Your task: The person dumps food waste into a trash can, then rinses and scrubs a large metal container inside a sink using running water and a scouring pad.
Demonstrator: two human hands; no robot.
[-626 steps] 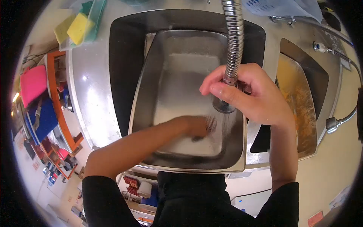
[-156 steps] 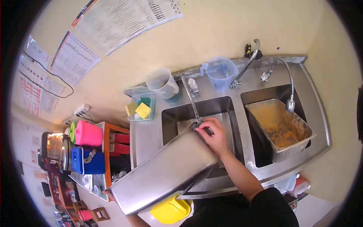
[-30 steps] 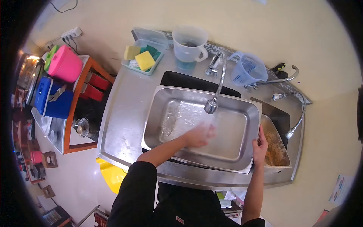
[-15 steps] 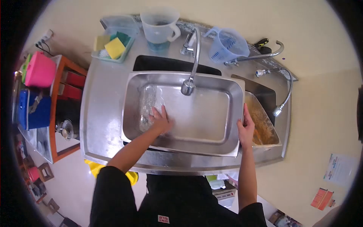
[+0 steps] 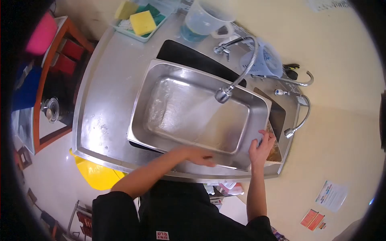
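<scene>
A rectangular stainless steel pan [image 5: 141,100] rests tilted across the sink, with a thin layer of water on its bottom. Above its far side hangs the faucet head [image 5: 223,94], and a faint spray runs from it into the pan. My right hand [image 5: 262,149] grips the rim near the right front corner, thumb toward the inside. At the front rim is my left hand [image 5: 196,156], smeared by motion; whether its fingers touch the metal I cannot tell.
Behind the pan stand a clear jug [image 5: 203,25] and a bluish measuring jug [image 5: 263,60]. A tray [image 5: 145,39] of sponges sits at the back left. To the right, a second basin [image 5: 275,156] is partly covered by the pan. A second hose faucet [image 5: 290,131] hangs there.
My left hand has left the pan's bottom and moved right to the front rim. My right hand stays on the right edge, lower down. The view has turned, and spray now shows.
</scene>
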